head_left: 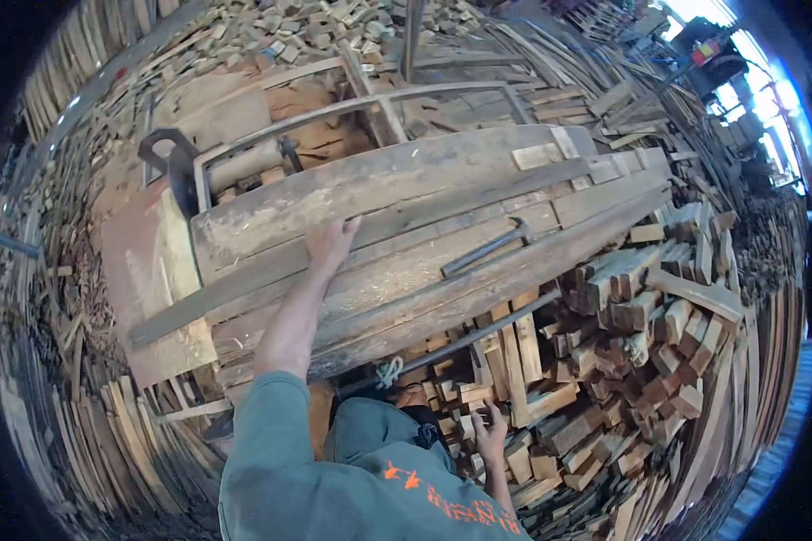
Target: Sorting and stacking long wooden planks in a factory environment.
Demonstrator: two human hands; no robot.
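Observation:
A long, narrow grey plank [442, 200] lies lengthwise on the worn wooden bench [280, 216], its left end jutting past the bench top. My left hand [330, 242] is closed over this plank left of its middle, the fingers partly hidden. Down by my right side, my right hand [490, 433] hovers close to the stacked wood, its fingers bent and apart with nothing visible in them. A hammer [485, 251] rests on the bench to the right of my left hand, its head toward the far right.
Stacked short timber blocks [622, 298] crowd the right side, close to the bench. A metal bar [478, 326] runs along the bench's near side. Beyond the bench stands a metal frame [352, 106], with heaped offcuts [334, 32] behind it. Upright slats [135, 433] fill the lower left.

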